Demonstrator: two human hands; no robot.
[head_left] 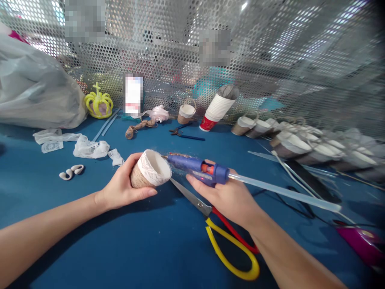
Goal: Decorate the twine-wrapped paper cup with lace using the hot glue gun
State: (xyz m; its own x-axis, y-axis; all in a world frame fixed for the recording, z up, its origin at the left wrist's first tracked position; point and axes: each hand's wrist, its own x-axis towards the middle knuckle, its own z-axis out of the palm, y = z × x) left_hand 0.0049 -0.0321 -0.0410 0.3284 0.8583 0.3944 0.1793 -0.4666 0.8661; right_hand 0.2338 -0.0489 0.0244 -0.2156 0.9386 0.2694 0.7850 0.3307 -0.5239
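- One small round cup wrapped in tan twine, with white lace at its rim (146, 174), is being held just above the blue tabletop (144, 249) by the left hand (120, 185), its mouth being tilted rightward.
- A blue plastic glue gun (192, 165), fitted with a long translucent glue stick (282, 192), is being gripped by the right hand (224, 194); its nozzle is being pointed at the lace rim, though whether contact is being made cannot be told.
- Large steel scissors with yellow and red handles (201, 205) are being partly hidden by the right arm.
- Behind, blue-handled pliers (189, 137) and a leaning stack of white paper cups (221, 103) are being backed by a perforated metal screen (168, 60).
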